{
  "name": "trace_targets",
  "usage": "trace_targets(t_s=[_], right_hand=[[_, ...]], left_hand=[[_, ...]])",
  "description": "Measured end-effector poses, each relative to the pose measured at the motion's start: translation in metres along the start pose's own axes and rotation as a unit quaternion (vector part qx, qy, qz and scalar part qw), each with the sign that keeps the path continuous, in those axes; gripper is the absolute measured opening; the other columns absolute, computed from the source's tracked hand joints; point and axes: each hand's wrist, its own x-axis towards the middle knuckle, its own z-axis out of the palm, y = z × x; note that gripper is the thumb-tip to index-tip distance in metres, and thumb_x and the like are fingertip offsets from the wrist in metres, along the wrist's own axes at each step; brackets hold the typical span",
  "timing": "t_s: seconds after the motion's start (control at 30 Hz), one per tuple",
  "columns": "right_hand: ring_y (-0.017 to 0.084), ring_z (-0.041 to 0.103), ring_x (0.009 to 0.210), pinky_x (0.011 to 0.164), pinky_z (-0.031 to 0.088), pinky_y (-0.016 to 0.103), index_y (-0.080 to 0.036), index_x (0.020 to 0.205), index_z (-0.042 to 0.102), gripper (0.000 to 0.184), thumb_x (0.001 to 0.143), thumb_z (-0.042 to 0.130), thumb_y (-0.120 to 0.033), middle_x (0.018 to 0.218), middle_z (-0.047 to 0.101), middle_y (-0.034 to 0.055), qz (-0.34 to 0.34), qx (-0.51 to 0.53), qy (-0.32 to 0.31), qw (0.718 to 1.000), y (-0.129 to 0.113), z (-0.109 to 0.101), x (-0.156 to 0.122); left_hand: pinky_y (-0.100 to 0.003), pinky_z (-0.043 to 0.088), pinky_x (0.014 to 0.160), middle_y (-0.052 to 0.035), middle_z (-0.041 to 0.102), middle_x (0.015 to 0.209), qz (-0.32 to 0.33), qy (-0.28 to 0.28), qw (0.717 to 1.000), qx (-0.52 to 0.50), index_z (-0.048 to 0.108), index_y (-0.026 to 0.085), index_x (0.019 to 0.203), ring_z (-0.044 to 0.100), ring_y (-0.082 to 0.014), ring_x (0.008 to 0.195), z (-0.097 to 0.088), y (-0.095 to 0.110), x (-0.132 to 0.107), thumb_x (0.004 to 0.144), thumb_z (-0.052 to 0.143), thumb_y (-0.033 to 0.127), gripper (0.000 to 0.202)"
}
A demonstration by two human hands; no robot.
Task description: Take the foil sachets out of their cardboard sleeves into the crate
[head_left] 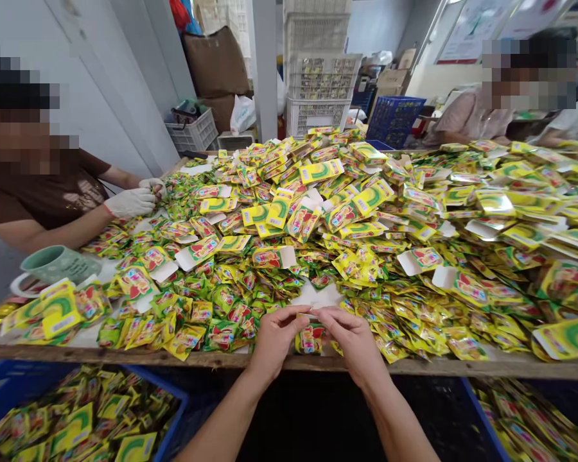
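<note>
At the table's near edge, my left hand (279, 337) and my right hand (345, 333) meet around a small printed carton (311, 339), yellow and green with red lettering. Fingers of both hands close on its upper end, where a pale flap shows between the fingertips. Loose yellow-green sachets (231, 327) lie just left of my left hand. More yellow sachets (414, 333) spread to the right of my right hand. Beyond my hands rises a heap of flat and opened cartons (279, 208), and a bare pale patch of tabletop (315, 295) shows before it.
A co-worker's gloved hand (132, 202) works among sachets at the left, near a green mug (60, 264). Another person (472, 115) sits at the far right. Blue crates (185, 401) filled with cartons stand below the table edge. White crates (318, 77) are stacked behind.
</note>
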Motion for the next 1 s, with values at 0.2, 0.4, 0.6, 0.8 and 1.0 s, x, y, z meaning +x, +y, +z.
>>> trace_targets(t_s=[0.2, 0.4, 0.6, 0.8, 1.0], right_hand=[[0.015, 0.062, 0.057, 0.051, 0.056, 0.029, -0.021, 0.085, 0.076, 0.027, 0.067, 0.076, -0.041, 0.080, 0.068, 0.0042, 0.007, -0.023, 0.020, 1.000, 0.002, 0.000, 0.003], [0.016, 0.064, 0.066, 0.055, 0.059, 0.030, -0.023, 0.083, 0.076, 0.021, 0.069, 0.075, -0.040, 0.083, 0.065, 0.0039, -0.025, -0.024, -0.007, 0.999, 0.003, -0.005, 0.001], [0.019, 0.064, 0.073, 0.059, 0.056, 0.032, -0.022, 0.085, 0.073, 0.016, 0.081, 0.065, -0.035, 0.086, 0.065, 0.0063, -0.108, -0.126, -0.010, 0.986, 0.008, -0.005, -0.005], [0.022, 0.061, 0.093, 0.082, 0.050, 0.035, -0.021, 0.092, 0.072, 0.019, 0.089, 0.054, -0.028, 0.096, 0.065, 0.0094, -0.247, -0.283, -0.021, 0.927, 0.010, -0.018, -0.016], [0.024, 0.065, 0.087, 0.080, 0.047, 0.033, -0.015, 0.087, 0.072, 0.023, 0.087, 0.053, -0.027, 0.086, 0.071, 0.0129, -0.032, -0.499, 0.103, 0.860, 0.004, -0.017, 0.070]], left_hand=[[-0.030, 0.051, 0.082, -0.0071, 0.073, 0.095, 0.042, 0.013, 0.996, 0.082, 0.071, 0.016, 0.100, 0.065, -0.0194, 0.087, -0.002, -0.004, 0.004, 0.080, 0.065, 0.032, 0.026], [-0.032, 0.052, 0.080, -0.0059, 0.072, 0.085, 0.147, -0.002, 0.978, 0.149, 0.072, 0.017, 0.081, 0.066, -0.0189, 0.083, -0.006, -0.005, 0.004, 0.079, 0.067, 0.029, 0.013], [-0.032, 0.054, 0.079, -0.0067, 0.073, 0.086, 0.171, -0.027, 0.973, 0.156, 0.072, 0.018, 0.079, 0.067, -0.0193, 0.084, -0.007, -0.006, 0.001, 0.078, 0.069, 0.027, 0.010], [-0.033, 0.051, 0.085, -0.0077, 0.072, 0.095, 0.246, -0.101, 0.932, 0.247, 0.071, 0.020, 0.092, 0.066, -0.0191, 0.090, -0.014, -0.013, -0.006, 0.081, 0.065, 0.020, 0.012], [-0.027, 0.053, 0.077, -0.0054, 0.070, 0.094, 0.187, 0.044, 0.954, 0.232, 0.067, 0.019, 0.097, 0.065, -0.0170, 0.084, -0.020, -0.002, -0.013, 0.081, 0.065, 0.026, 0.018]])
